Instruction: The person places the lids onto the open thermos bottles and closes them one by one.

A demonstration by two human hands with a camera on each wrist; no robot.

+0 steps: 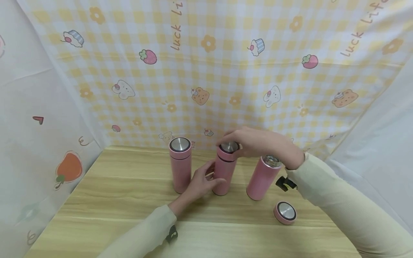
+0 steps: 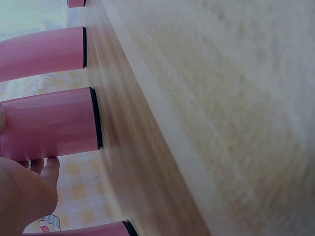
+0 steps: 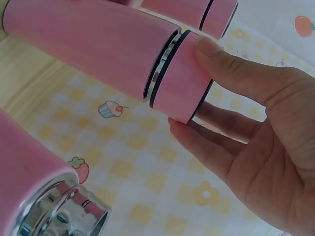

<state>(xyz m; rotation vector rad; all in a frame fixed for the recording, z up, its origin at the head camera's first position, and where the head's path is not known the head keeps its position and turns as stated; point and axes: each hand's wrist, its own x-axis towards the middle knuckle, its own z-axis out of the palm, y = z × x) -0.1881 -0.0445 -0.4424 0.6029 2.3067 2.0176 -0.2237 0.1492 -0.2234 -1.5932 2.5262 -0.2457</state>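
Upright in the middle of the table stands a pink thermos bottle (image 1: 224,175). My left hand (image 1: 199,184) holds its lower body, thumb on the near side and fingers around the far side. From above, my right hand (image 1: 258,142) grips the pink lid (image 3: 183,76) of this bottle between thumb and fingers. In the right wrist view a narrow gap with shiny metal shows between lid and body. Left of it stands a capped pink thermos bottle (image 1: 181,173). On the right, an uncapped pink thermos bottle (image 1: 262,179) bares its metal neck (image 3: 74,211), partly behind my right wrist in the head view.
A loose pink lid (image 1: 285,213) with a silver top lies on the wooden table (image 1: 106,200), in front and to the right of the uncapped bottle. A yellow checked cloth (image 1: 180,82) hangs behind the table, with white cloth at both sides.
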